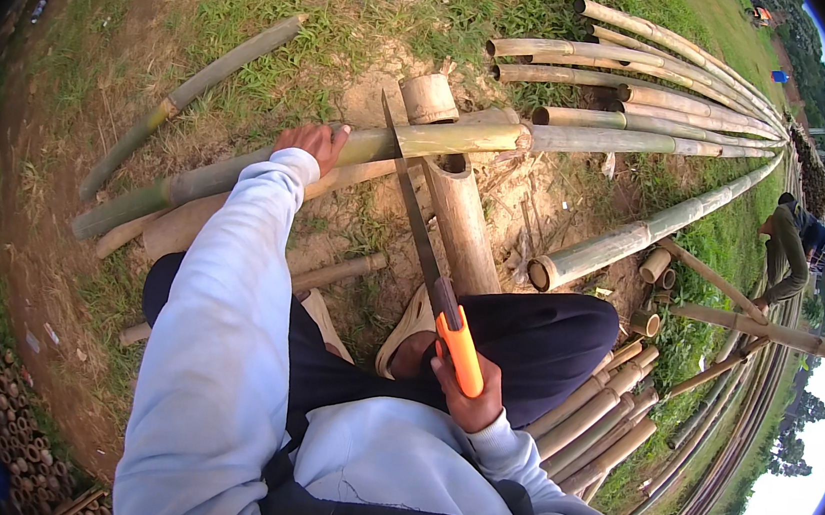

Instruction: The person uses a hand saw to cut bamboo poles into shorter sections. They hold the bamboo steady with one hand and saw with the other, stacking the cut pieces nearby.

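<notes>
On the bare dirt in front of me lies a long green-and-tan bamboo pole (425, 140), resting across a thick tan bamboo log (461, 227) that points back at my feet. My left hand (312, 141) is pressed down on the long pole, fingers curled over its top, so this grip is closed on the pole. My right hand (466, 396) sits low by my knee, wrapped tight around the orange handle of a long thin hand saw (416, 223). The saw's grey blade runs up and away from me, and its far end sits on the long pole, just right of my left hand. A short cut bamboo stump (429, 98) stands just behind the pole. To the right, a pile of long pale bamboo poles (651, 97) stretches away over the grass. More short bamboo pieces (602, 413) lie by my right leg. Another person in dark green (785, 256) bends over far to the right.
</notes>
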Demonstrator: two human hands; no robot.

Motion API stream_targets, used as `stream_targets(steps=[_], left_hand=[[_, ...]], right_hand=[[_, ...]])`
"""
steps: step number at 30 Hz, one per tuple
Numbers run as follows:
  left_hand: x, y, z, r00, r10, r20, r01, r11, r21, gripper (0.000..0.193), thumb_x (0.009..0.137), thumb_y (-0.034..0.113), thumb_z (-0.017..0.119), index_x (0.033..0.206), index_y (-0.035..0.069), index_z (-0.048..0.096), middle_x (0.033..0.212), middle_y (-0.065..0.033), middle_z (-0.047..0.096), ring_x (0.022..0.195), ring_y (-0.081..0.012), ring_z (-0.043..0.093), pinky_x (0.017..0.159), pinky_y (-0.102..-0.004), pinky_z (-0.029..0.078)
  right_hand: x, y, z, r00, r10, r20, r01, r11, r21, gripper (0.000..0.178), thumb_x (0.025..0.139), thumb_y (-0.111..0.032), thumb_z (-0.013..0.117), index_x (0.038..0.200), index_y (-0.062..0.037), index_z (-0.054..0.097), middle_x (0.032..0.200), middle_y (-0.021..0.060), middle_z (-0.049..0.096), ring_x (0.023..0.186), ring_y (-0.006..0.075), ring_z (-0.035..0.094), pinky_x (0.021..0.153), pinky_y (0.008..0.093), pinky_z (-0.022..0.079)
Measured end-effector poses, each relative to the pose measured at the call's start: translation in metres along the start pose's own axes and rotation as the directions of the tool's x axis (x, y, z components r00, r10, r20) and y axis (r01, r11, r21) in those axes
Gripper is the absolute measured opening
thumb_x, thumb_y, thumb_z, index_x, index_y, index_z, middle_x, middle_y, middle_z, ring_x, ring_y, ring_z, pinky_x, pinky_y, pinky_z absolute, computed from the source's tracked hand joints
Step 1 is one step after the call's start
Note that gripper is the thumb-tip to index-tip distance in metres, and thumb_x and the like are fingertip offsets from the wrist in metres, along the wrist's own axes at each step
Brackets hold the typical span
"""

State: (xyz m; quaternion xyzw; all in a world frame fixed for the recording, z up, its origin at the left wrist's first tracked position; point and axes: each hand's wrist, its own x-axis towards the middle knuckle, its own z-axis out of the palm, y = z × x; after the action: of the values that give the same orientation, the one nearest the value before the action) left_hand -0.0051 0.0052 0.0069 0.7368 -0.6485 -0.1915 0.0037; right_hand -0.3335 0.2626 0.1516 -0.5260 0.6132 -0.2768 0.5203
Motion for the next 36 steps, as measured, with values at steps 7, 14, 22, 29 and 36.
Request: stream_targets(steps=[7,14,22,29,36], left_hand=[[0.006,0.029,-0.023,0.987,-0.009,0.158,0.01,1.0,-0.006,0.064,0.105,0.054,0.031,0.111,0.004,0.07,0.112,-0.0236,0.07,0.111,-0.0404,0.064,0.1,-0.0516,0.045],[0.004,-0.002,0.003,0.998,0.025,-0.059,-0.024,1.0,0.011,0.062,0.104,0.055,0.034,0.1,0.006,0.073,0.104,-0.0227,0.071,0.101,-0.0395,0.067,0.095,-0.0517,0.049],[0.001,0.012,-0.001,0.999,-0.006,0.036,0.007,1.0,-0.024,0.063,0.104,0.054,0.034,0.105,0.005,0.073,0.111,-0.0226,0.07,0.108,-0.0405,0.065,0.1,-0.0519,0.046],[0.019,-0.007,0.013,0.998,0.049,-0.044,-0.05,0.999,-0.014,0.065,0.104,0.056,0.032,0.106,0.005,0.072,0.112,-0.0211,0.07,0.108,-0.0388,0.065,0.101,-0.0504,0.045],[0.011,0.005,-0.003,1.0,-0.001,0.001,0.001,0.999,-0.039,0.064,0.104,0.053,0.035,0.096,0.003,0.073,0.105,-0.0239,0.072,0.1,-0.0414,0.068,0.095,-0.053,0.048]], right_hand=[[0.144,0.044,0.05,0.968,-0.211,-0.139,0.204,0.977,-0.065,0.021,0.088,-0.014,0.075,0.08,0.0012,0.063,0.062,0.0138,0.061,0.057,0.0272,0.06,0.057,0.039,0.047],[0.06,0.019,0.024,0.985,-0.169,-0.041,0.171,0.985,0.036,0.013,0.09,-0.009,0.074,0.095,0.0013,0.068,0.076,0.0088,0.066,0.07,0.0181,0.065,0.069,0.0324,0.052],[0.089,0.021,0.017,0.997,-0.066,-0.033,0.064,0.997,-0.044,0.013,0.089,-0.009,0.072,0.089,0.0031,0.067,0.07,0.0127,0.065,0.064,0.0171,0.063,0.061,0.0351,0.05],[0.078,0.03,0.033,0.984,-0.17,-0.055,0.17,0.985,0.004,0.021,0.089,-0.016,0.075,0.094,0.0019,0.065,0.073,0.0163,0.064,0.068,0.0255,0.067,0.065,0.0374,0.051],[0.037,0.017,0.008,0.983,-0.181,-0.029,0.179,0.982,-0.054,0.013,0.088,-0.009,0.073,0.093,0.0018,0.068,0.075,0.0151,0.067,0.067,0.025,0.067,0.066,0.0352,0.053]])
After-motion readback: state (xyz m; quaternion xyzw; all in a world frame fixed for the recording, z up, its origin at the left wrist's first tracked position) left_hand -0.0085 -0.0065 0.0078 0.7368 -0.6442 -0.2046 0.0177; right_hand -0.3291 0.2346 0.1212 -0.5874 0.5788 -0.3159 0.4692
